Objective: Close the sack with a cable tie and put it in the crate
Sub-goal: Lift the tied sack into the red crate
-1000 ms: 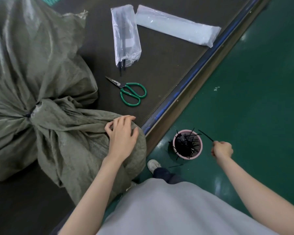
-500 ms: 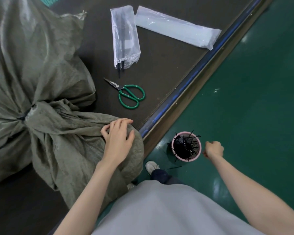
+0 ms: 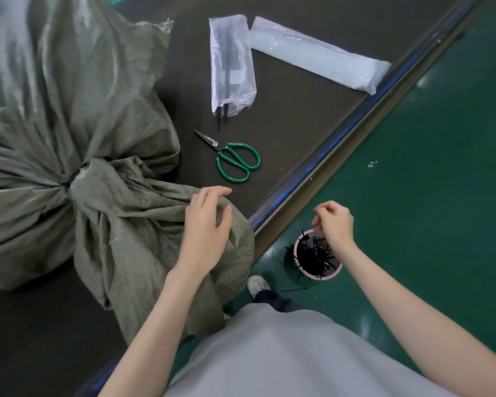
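Observation:
A grey-green woven sack (image 3: 55, 116) lies on the dark table, its neck cinched by a black cable tie (image 3: 68, 179). My left hand (image 3: 206, 227) rests flat on the sack's loose end near the table edge, fingers spread and not gripping. My right hand (image 3: 334, 224) hovers over the rim of a pink cup (image 3: 331, 275) on the floor, which holds several black cable tie pieces. Its fingers are loosely curled and I see nothing in them. No crate is in view.
Green-handled scissors (image 3: 235, 160) lie on the table beyond my left hand. Behind them are a plastic bag of black cable ties (image 3: 231, 64) and a second clear packet (image 3: 318, 54). A blue metal table edge (image 3: 327, 156) borders the green floor (image 3: 427, 181). My shoe (image 3: 257, 285) is beside the cup.
One second ago my right hand held a black tie piece to the right of the cup. It has moved left over the cup and the piece is gone. My left hand stays on the sack.

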`<state>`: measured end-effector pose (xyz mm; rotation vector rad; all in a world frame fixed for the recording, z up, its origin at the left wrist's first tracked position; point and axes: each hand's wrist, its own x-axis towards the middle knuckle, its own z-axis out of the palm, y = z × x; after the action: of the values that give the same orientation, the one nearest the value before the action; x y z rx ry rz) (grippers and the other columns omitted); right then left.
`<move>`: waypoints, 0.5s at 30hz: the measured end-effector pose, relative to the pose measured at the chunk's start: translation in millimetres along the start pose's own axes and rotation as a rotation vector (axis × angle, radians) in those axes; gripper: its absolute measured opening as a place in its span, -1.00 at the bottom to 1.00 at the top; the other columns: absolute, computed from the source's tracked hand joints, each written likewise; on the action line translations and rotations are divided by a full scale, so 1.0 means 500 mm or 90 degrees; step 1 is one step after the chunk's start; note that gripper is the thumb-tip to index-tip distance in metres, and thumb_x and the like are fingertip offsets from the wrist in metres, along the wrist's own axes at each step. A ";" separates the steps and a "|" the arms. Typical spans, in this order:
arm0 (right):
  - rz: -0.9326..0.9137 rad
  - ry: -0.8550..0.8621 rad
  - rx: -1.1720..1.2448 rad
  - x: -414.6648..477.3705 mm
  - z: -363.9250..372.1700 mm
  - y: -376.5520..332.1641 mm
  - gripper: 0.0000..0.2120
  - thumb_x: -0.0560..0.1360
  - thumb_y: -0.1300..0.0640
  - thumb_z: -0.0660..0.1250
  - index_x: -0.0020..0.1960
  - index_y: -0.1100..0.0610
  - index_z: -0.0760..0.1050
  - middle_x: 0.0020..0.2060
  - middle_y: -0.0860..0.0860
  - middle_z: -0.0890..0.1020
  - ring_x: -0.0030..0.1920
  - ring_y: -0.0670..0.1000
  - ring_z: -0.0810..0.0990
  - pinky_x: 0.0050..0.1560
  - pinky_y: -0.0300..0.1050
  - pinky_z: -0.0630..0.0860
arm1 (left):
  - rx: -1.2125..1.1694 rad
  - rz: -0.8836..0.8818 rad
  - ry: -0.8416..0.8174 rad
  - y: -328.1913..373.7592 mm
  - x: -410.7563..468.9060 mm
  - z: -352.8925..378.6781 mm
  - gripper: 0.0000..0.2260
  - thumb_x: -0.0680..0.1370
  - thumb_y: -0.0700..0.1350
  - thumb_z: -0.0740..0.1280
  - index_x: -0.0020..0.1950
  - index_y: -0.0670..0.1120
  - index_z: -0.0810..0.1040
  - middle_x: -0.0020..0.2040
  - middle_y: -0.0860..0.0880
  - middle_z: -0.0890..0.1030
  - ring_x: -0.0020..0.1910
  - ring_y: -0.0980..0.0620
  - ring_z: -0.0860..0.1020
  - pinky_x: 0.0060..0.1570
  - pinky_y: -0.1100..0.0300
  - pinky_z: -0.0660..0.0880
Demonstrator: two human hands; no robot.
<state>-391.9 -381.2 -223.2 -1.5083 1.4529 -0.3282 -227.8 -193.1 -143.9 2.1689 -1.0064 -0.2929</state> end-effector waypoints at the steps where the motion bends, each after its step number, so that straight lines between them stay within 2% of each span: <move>1: -0.037 -0.015 0.014 -0.010 0.010 -0.028 -0.84 0.49 0.24 0.25 -0.22 0.20 0.55 -0.44 0.09 0.59 -0.43 0.04 0.51 -0.23 -0.03 0.54 | -0.017 0.010 0.021 0.006 -0.002 -0.013 -0.75 0.56 -0.25 0.28 0.23 -0.13 0.50 0.16 -0.01 0.52 0.13 0.04 0.48 0.16 0.21 0.41; 3: -0.109 -0.046 0.048 -0.030 0.033 -0.081 -0.84 0.50 0.24 0.26 -0.23 0.18 0.55 -0.45 0.09 0.58 -0.45 0.01 0.50 -0.33 -0.10 0.49 | -0.033 0.022 0.064 0.016 -0.008 -0.041 -0.76 0.56 -0.29 0.28 0.22 -0.16 0.51 0.13 -0.03 0.53 0.06 0.06 0.49 0.03 0.45 0.36; 8: -0.274 -0.152 0.099 -0.089 0.106 -0.202 -0.82 0.52 0.26 0.26 -0.24 0.12 0.51 -0.44 0.11 0.57 -0.48 0.02 0.48 -0.44 -0.21 0.42 | -0.050 0.004 0.193 0.023 -0.037 -0.116 -0.77 0.56 -0.32 0.27 0.20 -0.17 0.53 0.11 -0.05 0.55 -0.03 0.31 0.47 -0.05 0.55 0.34; 10: -0.324 -0.200 0.109 -0.115 0.135 -0.241 -0.82 0.53 0.28 0.26 -0.23 0.11 0.51 -0.43 0.12 0.57 -0.46 0.01 0.48 -0.44 -0.23 0.42 | -0.050 -0.012 0.250 0.017 -0.051 -0.142 -0.77 0.56 -0.33 0.26 0.17 -0.15 0.54 0.09 -0.04 0.56 -0.05 0.30 0.48 -0.08 0.51 0.37; 13: -0.380 -0.252 0.122 -0.146 0.177 -0.284 -0.85 0.52 0.29 0.26 -0.18 0.10 0.51 -0.38 0.07 0.58 -0.40 -0.04 0.53 -0.37 -0.26 0.44 | -0.037 -0.051 0.317 -0.003 -0.073 -0.176 -0.78 0.56 -0.32 0.26 0.17 -0.13 0.55 0.05 -0.01 0.56 -0.07 0.07 0.52 -0.12 0.31 0.43; 15: -0.409 -0.271 0.134 -0.160 0.200 -0.304 -0.90 0.50 0.26 0.27 -0.13 0.10 0.52 -0.32 0.03 0.60 -0.30 -0.08 0.57 -0.26 -0.23 0.48 | -0.037 -0.077 0.347 -0.021 -0.083 -0.193 -0.78 0.55 -0.31 0.26 0.17 -0.15 0.55 0.05 -0.03 0.57 0.00 -0.01 0.54 -0.02 0.19 0.47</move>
<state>-243.5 -296.1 -121.6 -1.7109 0.5609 -0.4869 -204.5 -108.5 -85.6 2.0892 -0.5524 0.2081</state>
